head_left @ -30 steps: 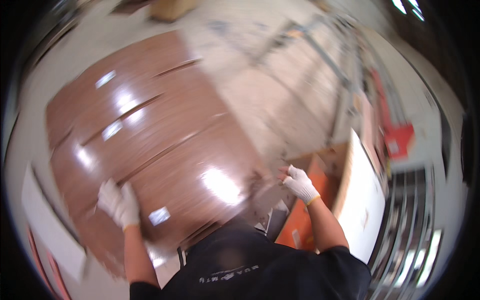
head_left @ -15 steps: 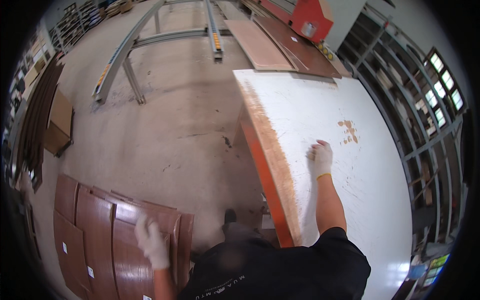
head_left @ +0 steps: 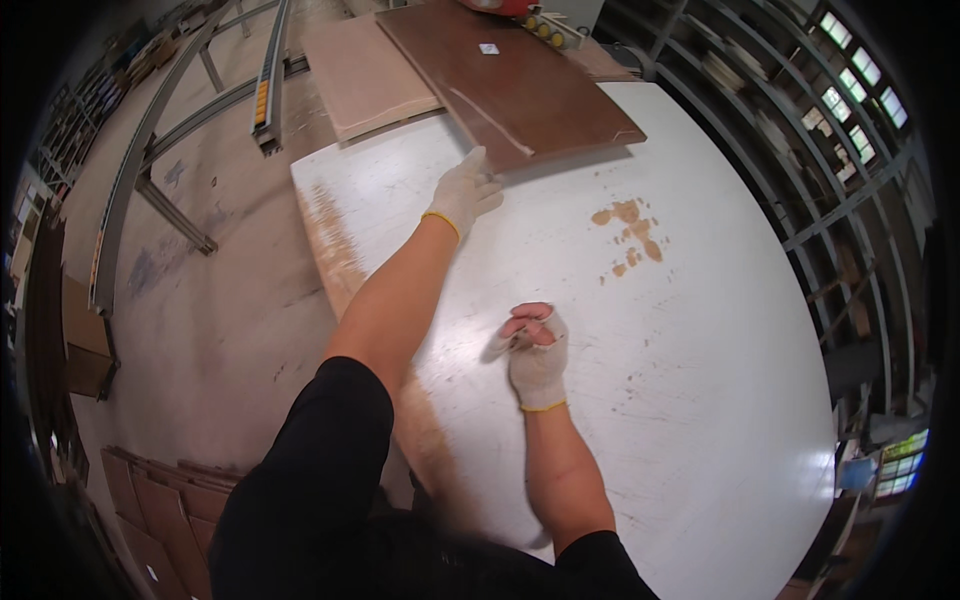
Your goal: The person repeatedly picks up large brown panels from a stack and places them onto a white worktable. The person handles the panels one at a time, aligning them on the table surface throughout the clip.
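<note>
Here, left hand (head_left: 462,192) grips glossy brown panel (head_left: 510,85).

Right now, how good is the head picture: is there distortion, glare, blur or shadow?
Head view: the fisheye bends the metal rails and shelving toward a black rim; the white table is evenly lit without strong glare; the right hand casts a small shadow and looks slightly soft; the left hand and brown panel are sharp.
</note>
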`<state>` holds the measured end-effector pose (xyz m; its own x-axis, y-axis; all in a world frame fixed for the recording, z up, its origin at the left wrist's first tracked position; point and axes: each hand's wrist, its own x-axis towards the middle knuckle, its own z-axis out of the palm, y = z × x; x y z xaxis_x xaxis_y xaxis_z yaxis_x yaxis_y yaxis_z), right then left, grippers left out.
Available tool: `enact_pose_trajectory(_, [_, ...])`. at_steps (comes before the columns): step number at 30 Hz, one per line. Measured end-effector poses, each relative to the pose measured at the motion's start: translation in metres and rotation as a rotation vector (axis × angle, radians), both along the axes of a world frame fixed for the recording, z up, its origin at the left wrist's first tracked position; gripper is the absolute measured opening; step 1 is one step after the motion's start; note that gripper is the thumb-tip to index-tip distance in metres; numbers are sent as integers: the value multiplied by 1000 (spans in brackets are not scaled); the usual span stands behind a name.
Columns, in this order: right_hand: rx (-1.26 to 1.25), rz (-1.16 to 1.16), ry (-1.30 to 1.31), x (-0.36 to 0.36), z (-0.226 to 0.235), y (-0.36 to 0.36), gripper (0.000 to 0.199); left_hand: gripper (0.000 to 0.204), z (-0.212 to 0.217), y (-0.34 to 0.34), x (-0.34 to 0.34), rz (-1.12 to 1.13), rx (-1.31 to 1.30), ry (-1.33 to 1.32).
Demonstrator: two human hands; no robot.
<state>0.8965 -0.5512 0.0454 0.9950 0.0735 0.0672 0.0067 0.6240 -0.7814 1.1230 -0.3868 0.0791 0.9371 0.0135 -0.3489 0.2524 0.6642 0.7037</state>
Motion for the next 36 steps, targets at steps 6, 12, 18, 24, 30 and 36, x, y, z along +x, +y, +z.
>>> enact_pose_trajectory(6, [-454,-147,8,28,41,-31,13,36,-8,-50,-20,-46,25,-124])
enact_pose_trajectory(12, [-833,-726,-106,160,113,-201,32,29,6,2,-135,-36,61,-2])
enact_pose_trajectory(18, [-859,11,186,216,44,-156,33,34,0,133,-261,137,48,0])
enact_pose_trajectory(24, [-145,-114,212,234,4,-31,36,35,9,272,-349,613,79,-179])
enact_pose_trajectory(30, [95,422,69,138,13,38,34,34,20,320,-430,773,502,104])
enact_pose_trajectory(36, [-1,267,193,48,76,85,44,45,34,283,-559,793,562,404])
